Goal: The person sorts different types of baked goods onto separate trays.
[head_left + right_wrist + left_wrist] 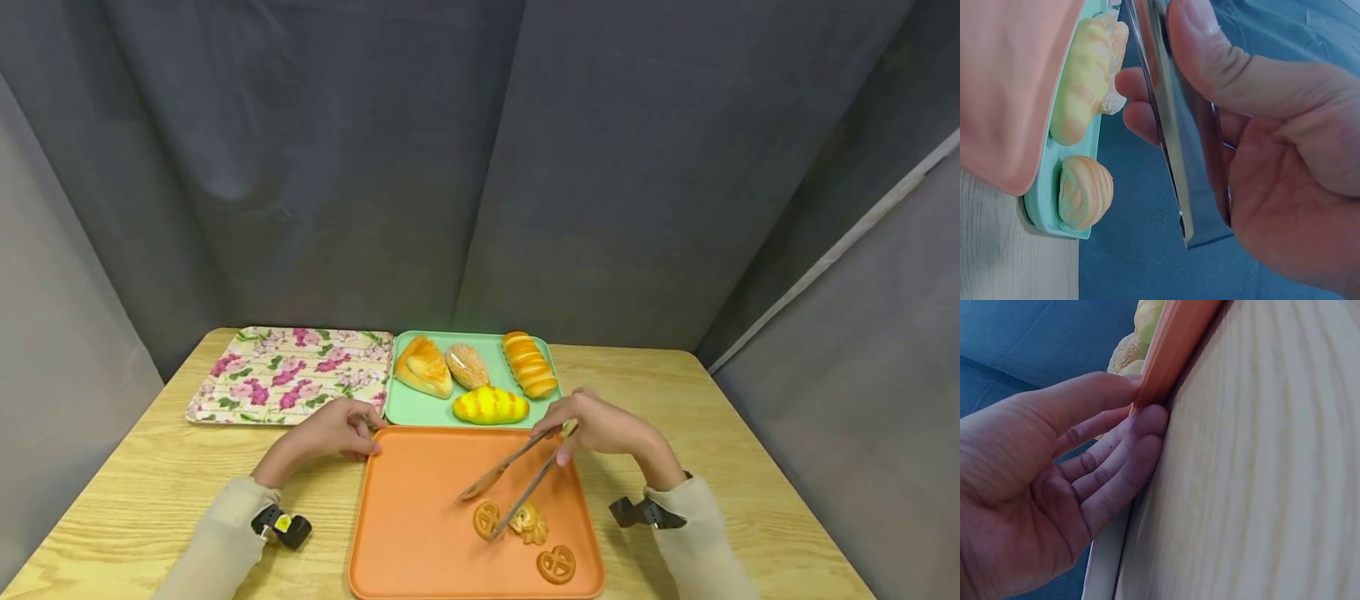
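Left hand (337, 429) pinches the far left corner of a flat orange rectangular tray (420, 517). Right hand (600, 429), the nearer to the biscuits, grips long silver metal tongs (489, 478), arms spread, long axis slanting near-left over the tray. Brown pretzel-shaped biscuit (486, 518) on tray, near-left of that grip, beside one tip; golden flower-shaped biscuit (531, 525) just right. Smooth orange surface runs to the tray's left rim.

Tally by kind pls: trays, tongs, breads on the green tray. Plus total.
Trays: 3 (floral tray, green tray, orange tray)
Tongs: 1
Breads: 4 (triangular bread, seeded bun, yellow loaf, ridged loaf)
Total: 8
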